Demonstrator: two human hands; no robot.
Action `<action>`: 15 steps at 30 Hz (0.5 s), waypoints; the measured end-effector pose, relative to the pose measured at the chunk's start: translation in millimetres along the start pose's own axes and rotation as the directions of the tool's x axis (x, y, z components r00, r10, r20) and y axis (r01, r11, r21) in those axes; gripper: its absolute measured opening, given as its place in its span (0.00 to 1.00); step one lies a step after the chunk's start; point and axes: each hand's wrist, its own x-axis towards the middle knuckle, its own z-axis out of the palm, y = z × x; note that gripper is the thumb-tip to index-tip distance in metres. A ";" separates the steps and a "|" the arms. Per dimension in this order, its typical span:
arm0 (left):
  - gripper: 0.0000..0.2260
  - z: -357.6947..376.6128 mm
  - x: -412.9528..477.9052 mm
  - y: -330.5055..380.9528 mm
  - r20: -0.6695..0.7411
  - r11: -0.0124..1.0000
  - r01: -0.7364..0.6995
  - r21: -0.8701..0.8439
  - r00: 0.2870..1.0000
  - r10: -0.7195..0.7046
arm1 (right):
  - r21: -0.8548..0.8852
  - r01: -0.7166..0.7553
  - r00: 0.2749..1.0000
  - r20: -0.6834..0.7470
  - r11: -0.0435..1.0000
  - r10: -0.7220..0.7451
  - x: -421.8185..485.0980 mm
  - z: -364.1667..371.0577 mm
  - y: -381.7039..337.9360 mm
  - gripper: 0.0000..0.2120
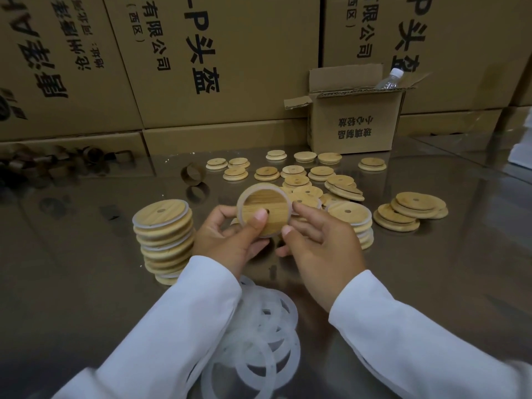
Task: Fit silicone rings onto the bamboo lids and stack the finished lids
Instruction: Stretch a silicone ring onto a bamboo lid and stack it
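Above the table's middle I hold a round bamboo lid with a small hole, a translucent silicone ring around its rim. My left hand grips its lower left edge, thumb pressed on its face. My right hand holds the lid's right edge with fingertips and thumb. A tall stack of ringed lids stands at the left, a shorter ringed stack at the right. Loose silicone rings lie piled near me between my white sleeves. Several bare lids are scattered behind.
The table is shiny metal. A small open carton with a plastic bottle in it stands at the back, before a wall of large cartons. More bare lids are stacked at the right. A cardboard ring stands behind.
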 end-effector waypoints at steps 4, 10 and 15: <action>0.14 -0.8 2.2 -0.6 -0.012 0.999 -0.035 -0.007 0.999 0.035 | -0.034 0.031 0.999 0.030 0.999 -0.030 -4.9 8.5 2.4 0.22; 0.07 1.3 2.8 -1.1 -0.034 0.999 0.004 -0.031 0.999 -0.005 | -0.166 0.046 0.998 -0.037 0.985 -0.052 -4.3 7.6 5.3 0.23; 0.05 -0.7 7.8 1.6 -0.201 0.997 0.051 -0.062 0.978 -0.063 | -0.169 0.032 0.995 -0.089 0.985 -0.047 3.6 -0.6 3.3 0.26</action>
